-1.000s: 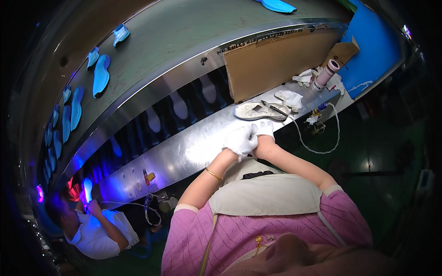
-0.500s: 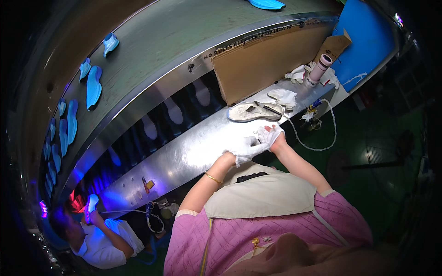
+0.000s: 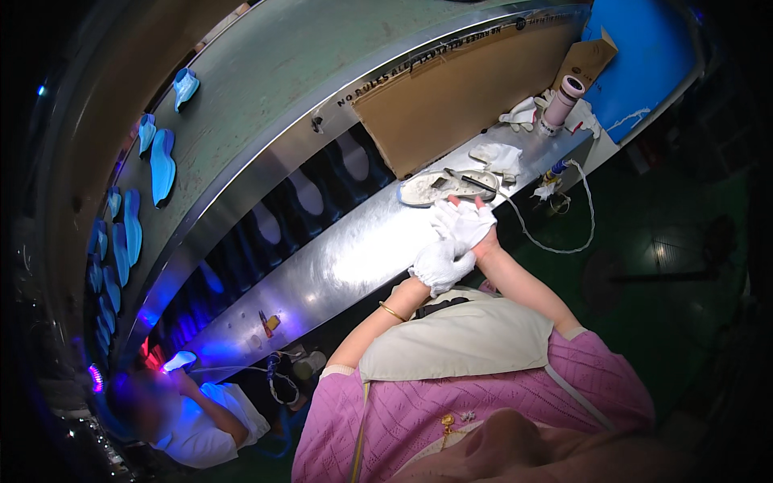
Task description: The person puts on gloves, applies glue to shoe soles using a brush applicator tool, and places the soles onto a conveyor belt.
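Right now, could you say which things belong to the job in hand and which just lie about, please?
Job in hand, seemingly:
white fabric gloves, at left hand and right hand

Lying or standing about:
off-white sole-shaped piece
slim black tool
pink cylindrical bottle
brown cardboard sheet

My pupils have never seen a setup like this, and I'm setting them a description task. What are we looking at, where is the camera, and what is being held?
There is no robot here, just a person's two hands. A wide fisheye camera on the person's head looks down, so straight edges bend. The gloved left hand touches the right hand, which has a white glove over part of it, with bare fingertips showing. Whether the left is gripping that glove is hard to tell. On the metal bench beyond lie a pale shoe-shaped piece with a dark pen-like tool across it, and a pink bottle. Blue sole-shaped pieces rest on the green surface behind.
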{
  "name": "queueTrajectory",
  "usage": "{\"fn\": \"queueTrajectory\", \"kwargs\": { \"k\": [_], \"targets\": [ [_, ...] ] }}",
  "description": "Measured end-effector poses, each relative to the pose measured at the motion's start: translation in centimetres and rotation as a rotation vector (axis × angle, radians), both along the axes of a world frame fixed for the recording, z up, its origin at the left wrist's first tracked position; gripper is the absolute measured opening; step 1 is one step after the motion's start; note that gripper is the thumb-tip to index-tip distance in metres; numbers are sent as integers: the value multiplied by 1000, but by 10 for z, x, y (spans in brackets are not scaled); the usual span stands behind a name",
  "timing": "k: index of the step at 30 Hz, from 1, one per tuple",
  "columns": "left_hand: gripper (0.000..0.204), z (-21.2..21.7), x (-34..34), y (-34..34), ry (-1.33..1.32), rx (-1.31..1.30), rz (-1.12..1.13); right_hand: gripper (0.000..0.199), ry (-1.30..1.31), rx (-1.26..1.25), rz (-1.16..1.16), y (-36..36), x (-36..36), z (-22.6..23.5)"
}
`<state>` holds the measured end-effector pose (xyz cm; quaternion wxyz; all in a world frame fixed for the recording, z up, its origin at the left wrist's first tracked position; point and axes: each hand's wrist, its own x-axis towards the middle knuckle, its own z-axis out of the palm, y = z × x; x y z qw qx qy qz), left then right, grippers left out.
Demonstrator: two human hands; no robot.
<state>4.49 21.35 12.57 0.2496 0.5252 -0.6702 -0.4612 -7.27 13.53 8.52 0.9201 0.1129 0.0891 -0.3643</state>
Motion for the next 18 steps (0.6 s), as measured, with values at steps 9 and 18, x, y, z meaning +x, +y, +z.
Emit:
{"fn": "queueTrajectory", "kwargs": {
  "k": [9, 18],
  "targets": [
    [33, 8, -1, -15, -208, -502, 57, 65, 275, -188, -69, -2, 1, 22],
    [26, 50, -30, 4, 190, -94, -379, 35, 957, -663, -26, -17, -3, -37]
  ]
}}
